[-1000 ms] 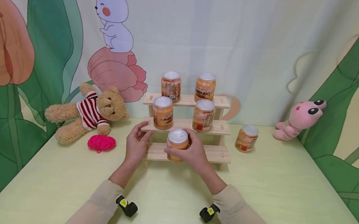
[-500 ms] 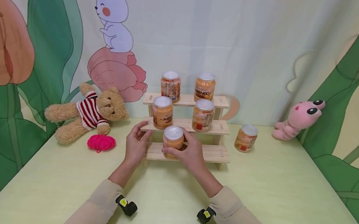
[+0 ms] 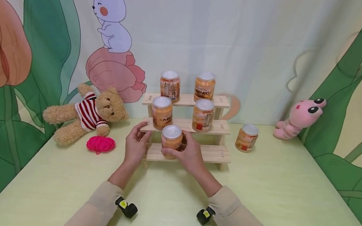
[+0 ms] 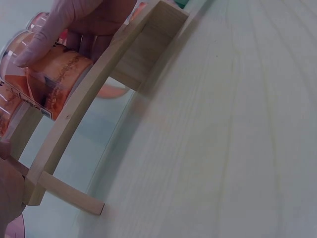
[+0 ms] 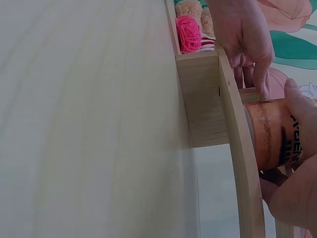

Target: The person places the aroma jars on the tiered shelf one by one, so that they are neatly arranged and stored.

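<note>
A three-tier wooden stand (image 3: 209,154) stands on the table. My right hand (image 3: 191,152) grips an orange jar (image 3: 171,142) with a silver lid, thumb in front and fingers round its right side. The jar is upright at the bottom tier, left of its middle; its base lies close against the board (image 5: 242,163) in the right wrist view. At the stand's left end, my left hand (image 3: 136,145) holds the frame, its fingers partly hidden behind the wood. Similar jars stand above: two on the middle tier (image 3: 179,127), two on the top tier (image 3: 186,100).
Another jar (image 3: 247,138) stands on the table right of the stand. At the left lie a teddy bear (image 3: 90,113) in a striped shirt and a pink yarn bundle (image 3: 101,144). A pink plush toy (image 3: 299,118) sits at the far right, before a printed curtain (image 3: 253,44).
My right hand has moved the jar a little left and slightly back along the bottom tier. The left hand has stayed at the stand's end. The head view has shifted slightly.
</note>
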A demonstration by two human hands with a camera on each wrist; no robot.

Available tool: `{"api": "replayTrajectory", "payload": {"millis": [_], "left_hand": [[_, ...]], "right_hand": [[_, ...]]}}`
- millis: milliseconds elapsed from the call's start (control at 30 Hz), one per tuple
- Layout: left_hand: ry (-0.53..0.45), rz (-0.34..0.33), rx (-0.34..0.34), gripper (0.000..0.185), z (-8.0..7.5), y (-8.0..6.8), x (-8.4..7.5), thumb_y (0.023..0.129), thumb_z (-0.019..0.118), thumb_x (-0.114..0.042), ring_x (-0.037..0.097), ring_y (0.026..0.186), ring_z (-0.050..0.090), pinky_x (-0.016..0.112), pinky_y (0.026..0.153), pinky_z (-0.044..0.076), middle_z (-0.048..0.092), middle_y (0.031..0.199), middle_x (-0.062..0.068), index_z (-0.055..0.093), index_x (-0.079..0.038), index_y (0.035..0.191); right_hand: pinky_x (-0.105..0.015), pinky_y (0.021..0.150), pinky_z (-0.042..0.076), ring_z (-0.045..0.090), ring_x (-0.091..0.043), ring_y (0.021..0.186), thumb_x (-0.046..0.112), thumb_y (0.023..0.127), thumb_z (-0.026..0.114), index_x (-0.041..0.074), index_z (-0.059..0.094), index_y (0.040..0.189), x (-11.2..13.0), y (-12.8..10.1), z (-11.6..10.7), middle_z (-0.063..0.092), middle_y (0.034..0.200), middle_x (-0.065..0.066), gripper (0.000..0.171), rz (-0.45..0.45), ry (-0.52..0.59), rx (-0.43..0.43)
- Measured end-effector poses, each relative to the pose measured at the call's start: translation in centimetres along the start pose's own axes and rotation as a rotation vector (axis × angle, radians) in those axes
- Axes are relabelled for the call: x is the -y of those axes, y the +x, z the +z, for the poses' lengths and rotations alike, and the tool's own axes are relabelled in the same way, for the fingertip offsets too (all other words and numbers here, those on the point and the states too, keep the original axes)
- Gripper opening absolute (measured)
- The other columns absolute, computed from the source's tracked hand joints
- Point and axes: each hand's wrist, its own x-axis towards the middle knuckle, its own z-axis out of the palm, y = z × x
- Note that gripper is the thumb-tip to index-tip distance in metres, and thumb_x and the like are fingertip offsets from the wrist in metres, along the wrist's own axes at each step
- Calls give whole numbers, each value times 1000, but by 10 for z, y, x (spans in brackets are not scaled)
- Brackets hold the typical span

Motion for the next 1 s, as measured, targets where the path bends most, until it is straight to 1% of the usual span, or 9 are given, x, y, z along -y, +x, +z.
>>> {"api": "replayTrajectory", "payload": {"millis": [200, 300, 333, 500, 567, 667, 800, 900, 1000], "left_hand": [[1, 10, 5, 37, 1, 0, 1, 98, 65, -5, 12, 87, 57, 19, 65, 46, 65, 96, 12, 61, -8, 134], [4, 8, 12, 38, 1, -1, -2, 98, 64, -5, 13, 88, 57, 19, 66, 46, 66, 101, 18, 59, -7, 136], [6, 5, 15, 39, 1, -3, -7, 98, 63, -3, 14, 89, 57, 19, 67, 46, 65, 103, 20, 59, -5, 136], [3, -6, 8, 39, 0, -2, -7, 98, 63, -2, 14, 90, 57, 19, 67, 46, 65, 104, 21, 58, -3, 137], [-7, 0, 1, 38, -1, 0, 1, 98, 64, -3, 12, 88, 57, 18, 66, 46, 65, 102, 17, 59, -6, 135], [-8, 6, -2, 37, 0, -1, 2, 98, 63, -2, 12, 89, 58, 18, 66, 46, 65, 99, 13, 60, -7, 135], [-7, 17, 0, 37, 0, 0, 1, 98, 63, -3, 13, 90, 58, 18, 66, 46, 65, 98, 10, 60, -8, 135], [-4, 19, -1, 37, 0, 1, 2, 98, 63, -4, 13, 90, 57, 19, 67, 46, 65, 98, 11, 60, -8, 135], [0, 13, 3, 37, -1, 1, 2, 98, 63, -4, 13, 90, 57, 19, 68, 47, 65, 100, 15, 60, -8, 135]], "right_hand": [[-43, 87, 54, 63, -23, 106, 33, 75, 90, 4, 55, 130, 1, 2, -10, 65, 118, -9, 71, 48, -5, 33], [-44, 87, 53, 62, -22, 104, 37, 76, 89, 6, 58, 125, 4, 6, -18, 65, 115, -6, 67, 69, -32, 81], [-43, 87, 53, 61, -22, 104, 39, 76, 89, 7, 59, 125, 5, 7, -21, 65, 115, -5, 66, 74, -48, 104], [-42, 87, 52, 60, -28, 109, 45, 76, 87, 6, 57, 132, 16, 13, -40, 63, 119, -8, 74, 92, -182, 272], [-43, 88, 51, 59, -30, 112, 47, 77, 86, 4, 55, 136, 22, 15, -55, 62, 120, -11, 79, 110, -235, 343], [-44, 89, 50, 58, -30, 112, 50, 77, 84, 4, 54, 139, 32, 17, -81, 63, 119, -12, 82, 115, -293, 410], [-45, 91, 50, 61, -28, 108, 45, 79, 84, 3, 57, 136, 37, 21, -114, 65, 114, -9, 75, 58, -311, 408], [-47, 92, 49, 61, -27, 106, 36, 81, 85, 2, 60, 132, 37, 22, -134, 65, 113, -9, 66, -13, -275, 414], [-49, 94, 49, 61, -27, 109, 27, 83, 85, 2, 60, 131, 34, 21, -154, 65, 116, -10, 60, -54, -228, 425]]}}
